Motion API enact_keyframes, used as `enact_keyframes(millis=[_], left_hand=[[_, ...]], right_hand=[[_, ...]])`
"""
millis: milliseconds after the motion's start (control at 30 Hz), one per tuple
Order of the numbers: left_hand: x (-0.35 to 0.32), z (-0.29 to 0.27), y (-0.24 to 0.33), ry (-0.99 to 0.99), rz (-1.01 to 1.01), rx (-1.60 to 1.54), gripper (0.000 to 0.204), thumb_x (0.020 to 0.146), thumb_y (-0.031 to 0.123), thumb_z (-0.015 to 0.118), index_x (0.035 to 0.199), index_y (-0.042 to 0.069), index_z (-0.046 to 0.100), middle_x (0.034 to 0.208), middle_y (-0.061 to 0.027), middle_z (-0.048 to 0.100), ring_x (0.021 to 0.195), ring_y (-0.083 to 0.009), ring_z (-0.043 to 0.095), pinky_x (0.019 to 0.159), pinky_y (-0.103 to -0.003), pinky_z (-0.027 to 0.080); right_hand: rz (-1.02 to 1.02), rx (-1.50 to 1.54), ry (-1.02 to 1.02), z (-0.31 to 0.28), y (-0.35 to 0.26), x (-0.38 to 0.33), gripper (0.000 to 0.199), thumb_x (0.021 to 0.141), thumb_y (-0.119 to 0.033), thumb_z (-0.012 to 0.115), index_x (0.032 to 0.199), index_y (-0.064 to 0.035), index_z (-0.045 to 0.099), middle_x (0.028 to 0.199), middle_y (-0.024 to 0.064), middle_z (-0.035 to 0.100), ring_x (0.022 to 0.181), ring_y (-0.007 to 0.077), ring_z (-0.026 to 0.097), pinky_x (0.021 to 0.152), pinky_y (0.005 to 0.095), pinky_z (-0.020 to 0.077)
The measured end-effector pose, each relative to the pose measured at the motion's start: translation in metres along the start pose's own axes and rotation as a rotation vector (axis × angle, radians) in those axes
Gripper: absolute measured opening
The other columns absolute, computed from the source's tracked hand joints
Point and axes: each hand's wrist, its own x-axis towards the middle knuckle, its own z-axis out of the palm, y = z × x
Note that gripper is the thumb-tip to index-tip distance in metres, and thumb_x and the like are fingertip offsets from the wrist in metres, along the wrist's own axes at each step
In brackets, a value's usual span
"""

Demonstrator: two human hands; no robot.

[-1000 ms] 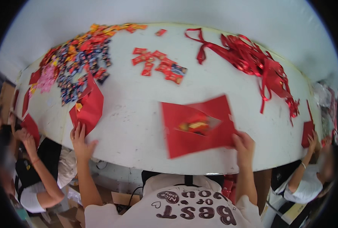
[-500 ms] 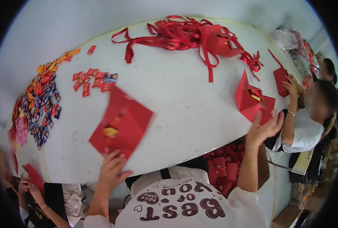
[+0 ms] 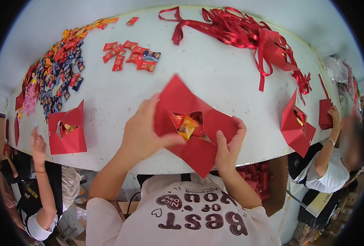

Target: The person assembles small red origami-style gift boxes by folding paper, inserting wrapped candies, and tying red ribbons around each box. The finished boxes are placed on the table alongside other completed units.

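A red folded-card candy box (image 3: pixel 184 153) lies in front of me with its flaps spread. Yellow and red wrapped candies (image 3: pixel 188 126) show in its central opening. My left hand (image 3: pixel 141 133) is on the box's left side, fingers along the left flap and thumb stretched over the front of the opening. With my right hand (image 3: pixel 230 145) I grip the right flap, thumb on top and fingers around its outer edge. The left fingertips are slightly blurred.
Another filled red box (image 3: pixel 67 131) stands left, near a co-worker's hand (image 3: pixel 38 147); one more (image 3: pixel 297 123) stands right. Loose candies (image 3: pixel 141 56) and a larger candy pile (image 3: pixel 61 69) lie left. Red ribbons (image 3: pixel 231 30) lie at the back. A co-worker (image 3: pixel 329 164) sits right.
The box has come from the left to in front of me. My right hand has left the right-hand box and taken a flap. My view has shifted left; another box now stands there.
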Motion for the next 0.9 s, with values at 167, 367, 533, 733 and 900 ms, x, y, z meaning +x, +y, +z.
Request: enact_keyframes(millis=[167, 367, 533, 733, 900], left_hand=[[-0.008, 0.024, 0.051, -0.277, 0.232, 0.397, 0.135, 0.039, 0.059, 0.084, 0.14, -0.008, 0.025, 0.13, -0.0266, 0.043, 0.118, -0.0396, 0.048, 0.095, -0.044, 0.042], [0.016, 0.005, 0.043, -0.381, 0.233, 0.166, 0.104, 0.056, 0.02, 0.082, 0.142, -0.001, 0.028, 0.132, -0.0223, 0.044, 0.121, -0.0371, 0.046, 0.095, -0.041, 0.044], [0.01, -0.014, 0.01, -0.361, 0.294, -0.075, 0.1, 0.053, 0.012, 0.082, 0.14, 0.007, 0.034, 0.136, -0.0193, 0.039, 0.119, -0.0356, 0.047, 0.097, -0.039, 0.043], [-0.02, -0.004, -0.023, -0.161, 0.277, -0.077, 0.069, 0.055, 0.017, 0.083, 0.116, 0.002, 0.054, 0.133, -0.0191, 0.036, 0.112, -0.0369, 0.048, 0.092, -0.043, 0.046], [-0.026, 0.027, -0.027, 0.017, 0.279, -0.244, 0.097, 0.054, 0.029, 0.09, 0.132, 0.001, 0.04, 0.133, -0.0199, 0.037, 0.124, -0.0373, 0.041, 0.103, -0.044, 0.036]], right_hand=[[0.046, 0.208, 0.088, 0.025, 0.009, -0.027, 0.047, 0.095, -0.018, 0.052, 0.127, 0.0066, 0.029, 0.128, 0.0166, 0.027, 0.122, 0.023, 0.029, 0.107, 0.0363, 0.0226], [-0.029, -0.36, -0.16, -0.027, -0.042, -0.01, 0.048, 0.092, -0.015, 0.055, 0.129, 0.0048, 0.032, 0.131, 0.0208, 0.025, 0.122, 0.0283, 0.03, 0.105, 0.0377, 0.0236], [-0.517, -0.358, -0.595, -0.044, -0.069, 0.042, 0.02, 0.077, -0.01, 0.067, 0.096, -0.0053, 0.068, 0.095, 0.0096, 0.057, 0.108, 0.0298, 0.046, 0.092, 0.0387, 0.0385], [-0.888, -0.768, -0.682, -0.021, -0.059, 0.049, 0.056, 0.069, -0.053, 0.069, 0.078, 0.0019, 0.062, 0.082, 0.0085, 0.052, 0.081, 0.0274, 0.049, 0.073, 0.0374, 0.0463], [-0.766, -0.628, -0.653, -0.029, -0.05, 0.05, 0.062, 0.061, -0.053, 0.077, 0.065, 0.0037, 0.053, 0.086, 0.0141, 0.045, 0.084, 0.0321, 0.051, 0.067, 0.0374, 0.0488]])
